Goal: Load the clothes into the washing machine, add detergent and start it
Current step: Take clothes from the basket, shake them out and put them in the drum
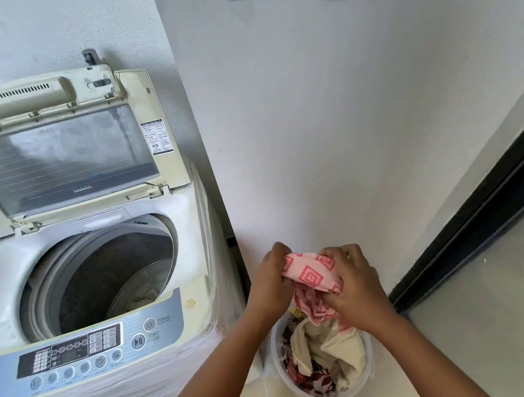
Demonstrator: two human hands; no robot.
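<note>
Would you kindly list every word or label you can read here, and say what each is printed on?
"POWER" beside the round power button on the washing machine's control panel.
"START / PAUSE" beside the play-pause button.
Small line under "POWER": too blurred.
Lid sticker, display, lid-glass brand mark: unreadable.

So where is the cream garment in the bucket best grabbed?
Probably its raised fold near the middle, pinched from above: the cream garment lies on top of the pile, and the bucket wall blocks the sides. Both hands, left hand and right hand, grip the pink cloth.
</note>
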